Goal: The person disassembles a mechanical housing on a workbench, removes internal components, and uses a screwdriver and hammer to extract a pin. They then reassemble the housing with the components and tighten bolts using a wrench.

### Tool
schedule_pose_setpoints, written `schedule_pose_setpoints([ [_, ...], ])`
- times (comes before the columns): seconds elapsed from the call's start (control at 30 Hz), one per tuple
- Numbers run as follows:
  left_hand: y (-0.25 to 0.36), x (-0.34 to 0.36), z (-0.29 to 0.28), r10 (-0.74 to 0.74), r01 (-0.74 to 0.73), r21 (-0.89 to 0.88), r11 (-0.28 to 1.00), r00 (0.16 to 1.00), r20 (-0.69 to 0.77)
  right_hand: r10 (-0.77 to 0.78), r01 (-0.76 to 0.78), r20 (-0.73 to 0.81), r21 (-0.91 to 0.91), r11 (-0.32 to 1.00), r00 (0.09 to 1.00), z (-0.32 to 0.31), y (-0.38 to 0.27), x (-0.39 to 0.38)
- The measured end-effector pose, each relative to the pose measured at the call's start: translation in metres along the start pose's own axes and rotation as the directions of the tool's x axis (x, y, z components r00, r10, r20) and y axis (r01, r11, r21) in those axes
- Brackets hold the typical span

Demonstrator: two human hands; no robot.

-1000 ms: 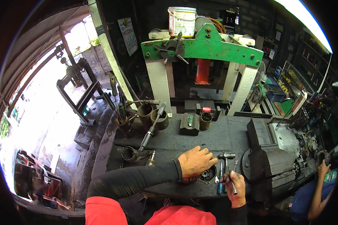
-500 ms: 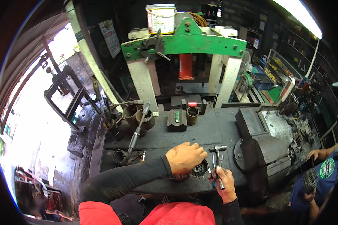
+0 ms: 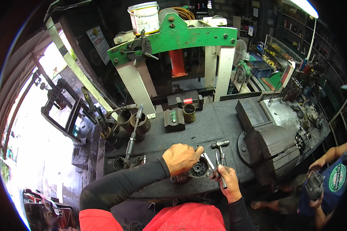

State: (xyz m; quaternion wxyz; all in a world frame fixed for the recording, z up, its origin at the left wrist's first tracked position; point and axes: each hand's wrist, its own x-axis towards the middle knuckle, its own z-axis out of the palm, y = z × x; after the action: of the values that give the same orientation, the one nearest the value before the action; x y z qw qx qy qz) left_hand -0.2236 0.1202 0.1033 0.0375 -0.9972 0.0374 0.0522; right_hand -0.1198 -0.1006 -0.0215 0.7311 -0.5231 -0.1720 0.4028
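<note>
Currently, the right hand [image 3: 229, 182] has fingers clamped on a metal rod [image 3: 224, 183]; left hand [image 3: 180, 159] adjoins a wrench [image 3: 209, 159], finger closure indeterminable

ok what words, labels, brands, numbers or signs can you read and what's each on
I'm not copying any wording; marks show on:
White bucket: printed label, too small to read.
Wall calendar: rows of print, too small.
Co-worker's blue shirt: round green badge, light lettering, not quoted.
White sheet at the back: dark marks, too small.
</note>
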Motion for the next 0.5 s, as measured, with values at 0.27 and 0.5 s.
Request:
schedule_pose_setpoints([
  [0.27,-0.008,-0.012,-0.001,0.074,-0.082,-0.066,0.994,0.991,-0.111,-0.017,0.017,-0.001,-0.005,1.000,1.000,-0.006,0.002,0.000],
  [0.5,-0.007,-0.010,0.008,0.049,-0.057,-0.099,0.993,0.995,-0.085,0.009,-0.009,0.010,0.019,1.000,1.000,-0.003,0.004,0.000],
])
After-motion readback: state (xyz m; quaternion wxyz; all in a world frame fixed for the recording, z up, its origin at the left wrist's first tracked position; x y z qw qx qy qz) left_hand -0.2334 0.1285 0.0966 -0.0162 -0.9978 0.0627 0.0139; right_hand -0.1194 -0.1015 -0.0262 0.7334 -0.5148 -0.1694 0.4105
